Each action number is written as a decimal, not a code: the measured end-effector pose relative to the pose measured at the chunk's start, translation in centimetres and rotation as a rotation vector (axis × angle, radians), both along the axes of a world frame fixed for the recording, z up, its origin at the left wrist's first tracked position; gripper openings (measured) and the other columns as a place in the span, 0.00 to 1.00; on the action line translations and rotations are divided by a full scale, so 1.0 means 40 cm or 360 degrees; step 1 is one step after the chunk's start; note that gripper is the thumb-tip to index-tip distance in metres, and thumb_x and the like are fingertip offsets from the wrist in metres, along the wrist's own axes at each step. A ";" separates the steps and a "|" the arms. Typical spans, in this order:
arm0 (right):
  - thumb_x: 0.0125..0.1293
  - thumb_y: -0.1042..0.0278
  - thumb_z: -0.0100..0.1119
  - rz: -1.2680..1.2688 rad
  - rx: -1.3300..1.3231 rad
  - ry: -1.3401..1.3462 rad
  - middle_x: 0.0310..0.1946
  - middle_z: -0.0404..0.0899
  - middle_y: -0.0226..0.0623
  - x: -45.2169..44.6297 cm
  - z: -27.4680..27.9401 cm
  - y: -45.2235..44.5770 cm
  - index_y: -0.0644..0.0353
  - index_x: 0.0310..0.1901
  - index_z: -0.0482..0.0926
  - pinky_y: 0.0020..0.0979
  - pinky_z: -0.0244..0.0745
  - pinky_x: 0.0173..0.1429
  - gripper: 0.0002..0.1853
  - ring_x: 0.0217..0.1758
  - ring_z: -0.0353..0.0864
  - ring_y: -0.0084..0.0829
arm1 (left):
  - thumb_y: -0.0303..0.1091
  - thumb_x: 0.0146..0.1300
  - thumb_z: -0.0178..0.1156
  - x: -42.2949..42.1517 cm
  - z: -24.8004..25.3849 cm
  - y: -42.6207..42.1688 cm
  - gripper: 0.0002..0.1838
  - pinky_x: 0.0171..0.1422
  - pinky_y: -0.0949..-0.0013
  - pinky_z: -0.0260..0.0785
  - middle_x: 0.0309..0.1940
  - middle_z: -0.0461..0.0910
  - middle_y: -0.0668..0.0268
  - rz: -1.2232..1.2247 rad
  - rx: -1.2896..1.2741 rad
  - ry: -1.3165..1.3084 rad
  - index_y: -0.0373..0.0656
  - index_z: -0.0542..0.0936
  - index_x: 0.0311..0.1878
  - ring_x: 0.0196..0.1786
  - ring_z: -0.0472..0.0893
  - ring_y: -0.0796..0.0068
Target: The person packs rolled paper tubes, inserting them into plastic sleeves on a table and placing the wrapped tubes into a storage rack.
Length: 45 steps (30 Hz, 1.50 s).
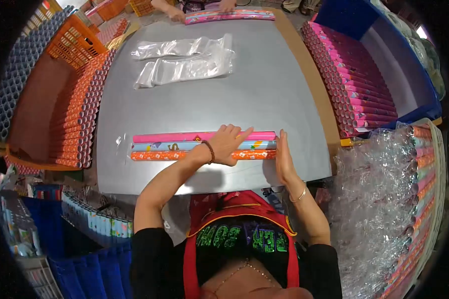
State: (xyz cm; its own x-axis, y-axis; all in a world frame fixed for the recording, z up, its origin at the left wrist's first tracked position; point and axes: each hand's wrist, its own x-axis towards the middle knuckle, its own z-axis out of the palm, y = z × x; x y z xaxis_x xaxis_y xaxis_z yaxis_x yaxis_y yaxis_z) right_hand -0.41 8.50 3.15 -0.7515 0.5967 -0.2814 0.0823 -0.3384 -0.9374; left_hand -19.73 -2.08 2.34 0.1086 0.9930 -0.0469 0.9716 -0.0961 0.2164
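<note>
Red apron (237,205) nearest; beyond it on the tabletop (264,104), three patterned rolls (172,146), pink, pale blue and orange, lie side by side. Lining-up looks nearly done; whether film covers them, I cannot tell. Left hand (224,145) spans them, thumb spread; right hand's (284,160) fingers, together, stand at their ends. Clear sleeves (187,71) lie well apart.

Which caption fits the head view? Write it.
Left hand across three rolls, right hand at their ends, on a grey table.
</note>
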 end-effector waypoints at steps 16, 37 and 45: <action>0.70 0.31 0.30 -0.0072 -0.0361 0.0115 0.74 0.44 0.52 0.035 -0.073 0.006 0.43 0.75 0.31 0.40 0.45 0.75 0.41 0.74 0.52 0.43 | 0.60 0.41 0.70 0.001 -0.020 -0.084 0.60 0.72 0.44 0.47 0.68 0.59 0.47 0.0246 0.0077 0.0001 0.39 0.53 0.72 0.71 0.58 0.49; 0.71 0.38 0.38 0.0388 -0.0553 0.0189 0.69 0.58 0.41 -0.032 -0.105 -0.026 0.48 0.74 0.48 0.40 0.59 0.69 0.36 0.69 0.62 0.38 | 0.48 0.34 0.70 0.119 -0.132 0.034 0.30 0.53 0.53 0.63 0.41 0.81 0.58 0.0227 0.0435 -0.0302 0.44 0.80 0.44 0.47 0.78 0.61; 0.73 0.55 0.49 0.0211 -0.0128 0.0075 0.60 0.67 0.36 -0.015 -0.056 0.000 0.60 0.70 0.58 0.33 0.65 0.64 0.29 0.61 0.69 0.28 | 0.59 0.45 0.66 0.128 -0.114 0.008 0.31 0.53 0.58 0.60 0.43 0.73 0.64 0.0192 0.0514 0.0257 0.45 0.74 0.45 0.50 0.70 0.64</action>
State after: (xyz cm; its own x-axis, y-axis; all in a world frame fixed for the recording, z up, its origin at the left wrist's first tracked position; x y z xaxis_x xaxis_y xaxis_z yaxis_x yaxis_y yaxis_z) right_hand -1.00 8.49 0.92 -0.8359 0.4681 -0.2867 0.0877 -0.4017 -0.9116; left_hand -14.62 -1.75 -2.20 0.0068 0.9646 0.2635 0.9992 -0.0170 0.0366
